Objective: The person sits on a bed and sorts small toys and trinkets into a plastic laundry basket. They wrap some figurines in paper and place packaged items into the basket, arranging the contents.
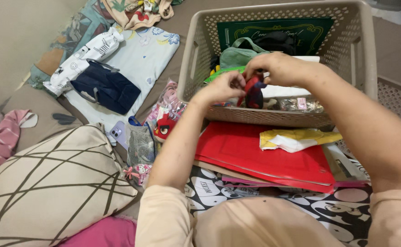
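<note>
Both my hands meet over the front part of a beige perforated plastic basket (200,50). My left hand (221,88) and my right hand (278,68) pinch a small red and dark blue toy figure (254,91) between them. The figure hangs just above the basket's contents: a green pouch (237,54), a dark green folder (273,28) with gold trim, white paper and small shiny packets (296,104).
Red folders (255,155) with a yellow and white cloth (296,138) lie in front of the basket. Left of it are a red plush toy (164,127), a mesh bag (140,145), a phone (117,132), a navy bag (105,88) on a pale blue pillow and a beige patterned cushion (49,183).
</note>
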